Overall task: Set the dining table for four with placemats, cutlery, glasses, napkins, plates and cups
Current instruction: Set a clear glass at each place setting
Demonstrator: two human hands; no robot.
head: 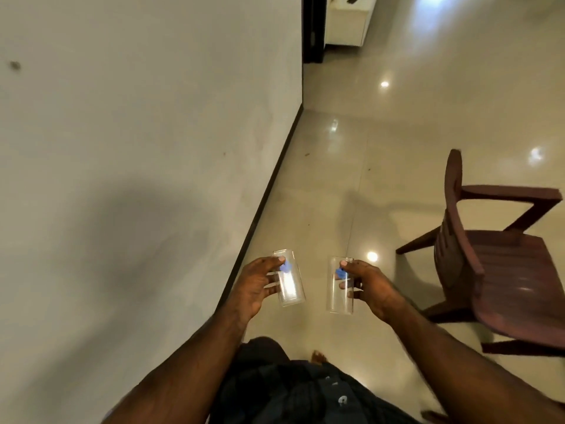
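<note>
Glossy pale floor tiles (pixel 382 166) run alongside a plain grey wall (pixel 137 133) with a dark skirting, and one brown wooden chair (pixel 495 255) stands well right of that wall. Between wall and chair, the person holds out both arms at waist height. The left hand (pixel 256 286) grips one clear glass (pixel 290 280), the right hand (pixel 370 286) another clear glass (pixel 340 289), fingers curled round each. Two glasses in all, near each other but apart, each bearing a small blue mark.

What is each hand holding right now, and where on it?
Left hand grips a clear glass round its side; right hand grips another clear glass likewise.
</note>
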